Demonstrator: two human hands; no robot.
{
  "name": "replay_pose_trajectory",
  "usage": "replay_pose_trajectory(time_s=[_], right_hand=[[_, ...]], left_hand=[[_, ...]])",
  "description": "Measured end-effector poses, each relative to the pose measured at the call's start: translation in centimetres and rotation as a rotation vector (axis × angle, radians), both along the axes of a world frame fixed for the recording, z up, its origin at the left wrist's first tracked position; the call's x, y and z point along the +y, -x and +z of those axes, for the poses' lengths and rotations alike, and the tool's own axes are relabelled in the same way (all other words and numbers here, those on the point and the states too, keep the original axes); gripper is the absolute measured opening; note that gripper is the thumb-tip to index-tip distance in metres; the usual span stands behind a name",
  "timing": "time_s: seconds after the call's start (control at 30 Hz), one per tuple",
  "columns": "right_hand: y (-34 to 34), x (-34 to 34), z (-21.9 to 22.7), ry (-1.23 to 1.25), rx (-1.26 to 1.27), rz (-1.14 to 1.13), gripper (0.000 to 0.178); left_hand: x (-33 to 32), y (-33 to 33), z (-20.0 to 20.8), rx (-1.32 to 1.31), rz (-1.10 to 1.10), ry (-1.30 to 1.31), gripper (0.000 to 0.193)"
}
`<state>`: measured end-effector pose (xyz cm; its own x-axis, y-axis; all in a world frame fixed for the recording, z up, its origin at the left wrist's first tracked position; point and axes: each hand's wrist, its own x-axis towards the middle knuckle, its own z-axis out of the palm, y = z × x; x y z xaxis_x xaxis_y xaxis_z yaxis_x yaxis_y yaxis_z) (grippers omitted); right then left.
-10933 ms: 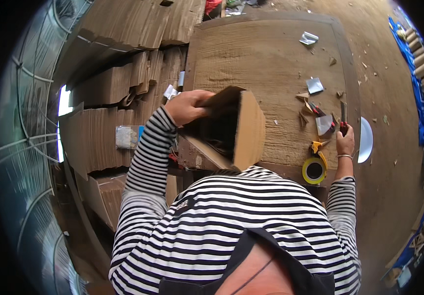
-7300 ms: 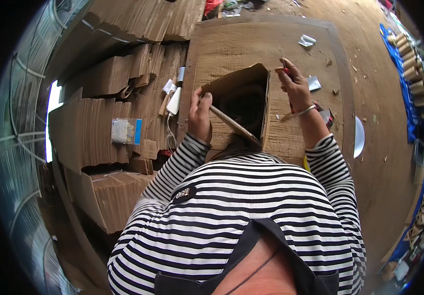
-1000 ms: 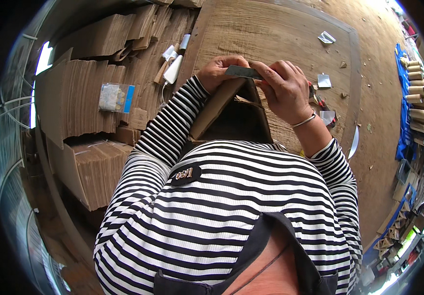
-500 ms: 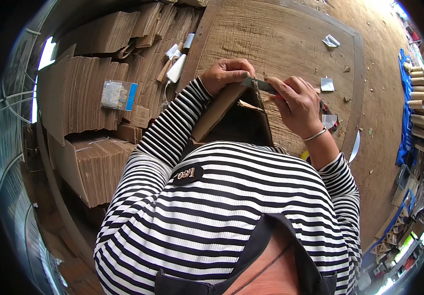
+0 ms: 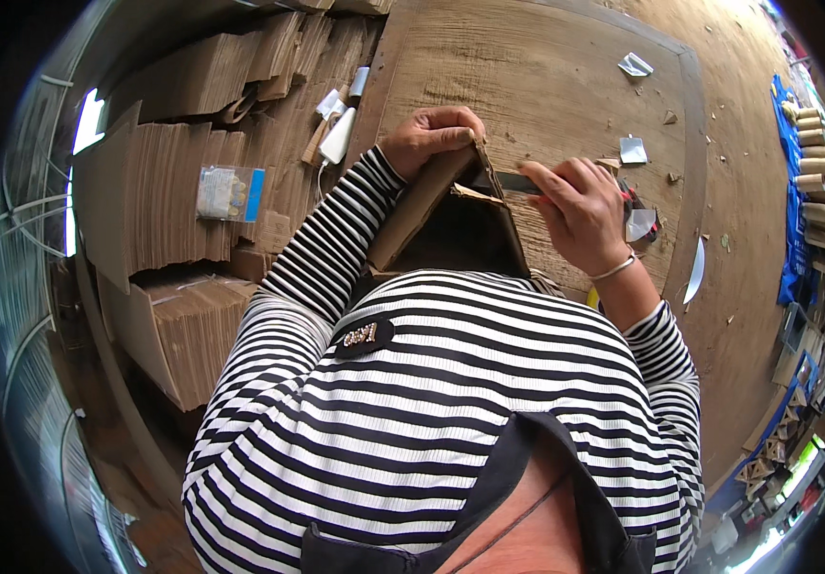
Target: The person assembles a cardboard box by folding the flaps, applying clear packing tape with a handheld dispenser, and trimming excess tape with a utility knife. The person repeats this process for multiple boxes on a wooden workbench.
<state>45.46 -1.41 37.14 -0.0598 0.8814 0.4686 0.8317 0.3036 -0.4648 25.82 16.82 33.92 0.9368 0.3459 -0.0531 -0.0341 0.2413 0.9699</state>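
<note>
A folded brown cardboard box (image 5: 422, 210) stands against my front, its flaps meeting in a peak and its inside dark. My left hand (image 5: 430, 139) is closed on the peak, thumb against the board. In my right hand (image 5: 585, 210) is a utility knife (image 5: 508, 182), gripped with its dark blade pointing left at the box's right flap. Whether the blade touches the cardboard I cannot tell. A torn strip of cardboard (image 5: 478, 194) juts out inside the opening.
Stacks of flattened cardboard (image 5: 178, 191) rise on the left, with a clear packet (image 5: 231, 194) against them. A white corded device (image 5: 338, 137) lies by the wooden board (image 5: 527, 77). White scraps (image 5: 633, 150) and a curved white strip (image 5: 695, 271) lie to the right.
The knife has come down and away from the peak, to the lower part of the right flap. My left hand stays on the peak, shifted slightly with the whole view.
</note>
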Motion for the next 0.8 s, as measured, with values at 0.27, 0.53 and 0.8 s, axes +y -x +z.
replay_pose_trajectory(time_s=[0.27, 0.53, 0.8], right_hand=[[-0.8, -3.4, -1.0, 0.075, 0.052, 0.061, 0.036], [-0.9, -3.4, -1.3, 0.013, 0.021, 0.106, 0.034], [-0.8, -4.5, -2.5, -0.028, 0.062, 0.059, 0.033]], left_hand=[[-0.1, 0.5, -0.2, -0.005, 0.04, -0.124, 0.026], [0.7, 0.2, -1.1, -0.03, 0.011, -0.131, 0.025], [0.5, 0.0, -0.5, 0.016, 0.11, -0.078, 0.024]])
